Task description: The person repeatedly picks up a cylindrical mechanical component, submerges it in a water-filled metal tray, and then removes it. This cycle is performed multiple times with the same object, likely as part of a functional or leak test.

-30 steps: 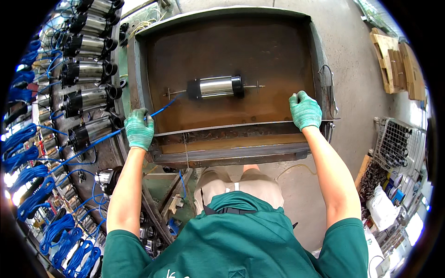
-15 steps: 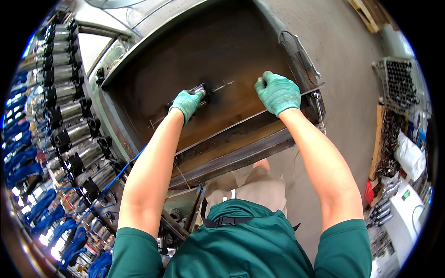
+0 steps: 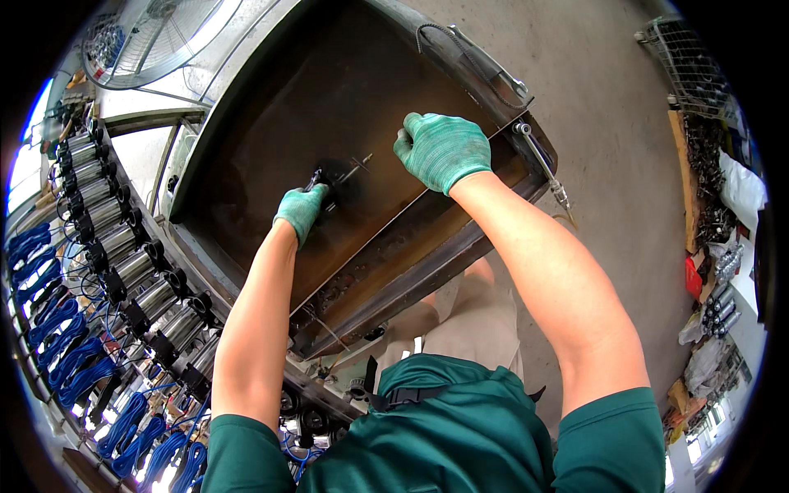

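Inside a large, dark, stained metal tray [image 3: 255, 53], my left hand [image 3: 301, 214], in a green glove, is closed around a dark metal part [image 3: 333, 179] with a thin shaft poking out of its far right end. Much of that part is covered by my fingers or lost in shadow. To its right, my gloved right hand [image 3: 448, 152] hovers over the tray near its right side, fingers curled in. Whatever may be in this hand is hidden. A thin metal strip [image 3: 362, 261] crosses the near part of the tray.
On the tray's right rim lie a wrench [image 3: 493, 64], a socket tool [image 3: 541, 154] and a dark flexible cord [image 3: 460, 51]. Rows of metal cylinders [image 3: 111, 218] with blue cable coils [image 3: 70, 345] fill the left. A fan [image 3: 152, 37] stands far left, a wire basket [image 3: 686, 62] far right.
Both hands have shifted left in the view as the camera turned, and the tray's right rim tools have come more into sight. The dark part stays in my left hand.
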`<state>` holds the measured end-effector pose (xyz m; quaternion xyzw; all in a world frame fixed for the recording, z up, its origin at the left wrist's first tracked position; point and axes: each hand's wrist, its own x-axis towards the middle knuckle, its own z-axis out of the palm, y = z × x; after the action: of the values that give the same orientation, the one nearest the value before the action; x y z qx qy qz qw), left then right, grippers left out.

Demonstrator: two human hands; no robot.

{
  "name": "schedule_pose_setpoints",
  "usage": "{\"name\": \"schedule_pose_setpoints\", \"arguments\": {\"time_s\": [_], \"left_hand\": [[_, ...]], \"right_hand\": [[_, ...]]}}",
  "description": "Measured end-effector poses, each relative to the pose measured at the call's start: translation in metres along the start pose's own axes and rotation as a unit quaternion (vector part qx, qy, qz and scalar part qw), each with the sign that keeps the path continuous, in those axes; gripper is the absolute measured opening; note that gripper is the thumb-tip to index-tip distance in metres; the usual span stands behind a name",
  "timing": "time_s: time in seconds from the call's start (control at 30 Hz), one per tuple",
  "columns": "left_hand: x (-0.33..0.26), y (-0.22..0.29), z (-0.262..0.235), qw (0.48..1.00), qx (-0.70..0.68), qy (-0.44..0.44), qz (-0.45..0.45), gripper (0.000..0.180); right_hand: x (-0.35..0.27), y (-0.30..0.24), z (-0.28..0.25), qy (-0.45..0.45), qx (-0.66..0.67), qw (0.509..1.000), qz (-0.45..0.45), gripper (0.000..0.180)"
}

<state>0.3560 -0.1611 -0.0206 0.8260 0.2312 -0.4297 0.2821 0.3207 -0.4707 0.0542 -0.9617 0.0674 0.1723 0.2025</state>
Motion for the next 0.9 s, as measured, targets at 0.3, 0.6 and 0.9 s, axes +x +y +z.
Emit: {"name": "schedule_pose_setpoints", "arguments": {"time_s": [0.3, 0.6, 0.9], "left_hand": [[-0.058, -0.023, -0.016, 0.998, 0.005, -0.002, 0.058, 0.035], [-0.081, -0.027, -0.012, 0.999, -0.010, -0.010, 0.044, 0.031], [-0.080, -0.020, -0.006, 0.998, 0.016, 0.009, 0.054, 0.032]], "right_hand": [[-0.002, 0.002, 0.002, 0.011, 0.003, 1.000, -0.012, 0.030], [-0.001, 0.001, 0.003, 0.010, 0.000, 1.000, -0.013, 0.030], [0.000, 0.001, 0.003, 0.008, -0.008, 1.000, -0.016, 0.031]]}}
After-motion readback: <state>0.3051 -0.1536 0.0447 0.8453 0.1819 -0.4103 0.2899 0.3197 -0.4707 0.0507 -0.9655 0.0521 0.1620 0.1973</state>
